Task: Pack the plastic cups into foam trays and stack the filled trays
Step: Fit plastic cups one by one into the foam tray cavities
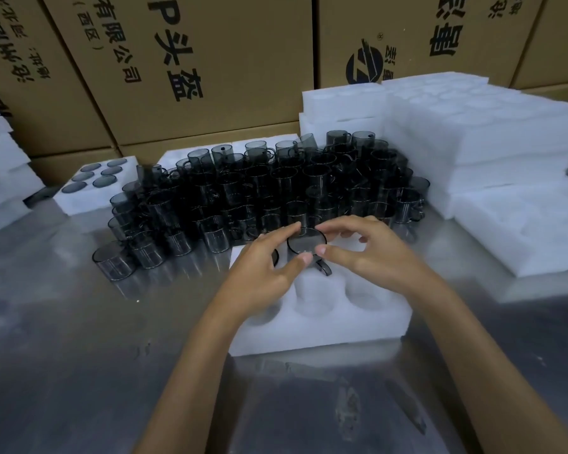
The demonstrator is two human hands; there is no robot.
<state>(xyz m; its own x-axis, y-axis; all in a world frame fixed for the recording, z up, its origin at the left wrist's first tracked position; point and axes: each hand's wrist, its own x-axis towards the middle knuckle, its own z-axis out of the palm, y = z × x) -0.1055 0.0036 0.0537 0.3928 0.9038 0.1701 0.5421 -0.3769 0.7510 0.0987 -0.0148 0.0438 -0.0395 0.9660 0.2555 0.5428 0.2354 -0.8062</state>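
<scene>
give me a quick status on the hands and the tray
Left hand and right hand both pinching one smoky cup, seating it in foam tray. Front pockets unfilled. Nothing blocking.

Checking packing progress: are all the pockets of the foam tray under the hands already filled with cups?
No: the foam tray shows several empty front pockets, and only one cup sits in the back row.

Both forearms bare, reaching forward from the lower edge and converging toward the middle. Left hand [265, 270]: palm down, fingers extended and slightly spread, index stretched farthest forward, thumb angled inward to the right. Right hand [368, 253]: palm down, fingers loosely curved, thumb pointing left. The two thumb tips sit just beside each other, nearly touching. Wrists roughly level.
</scene>
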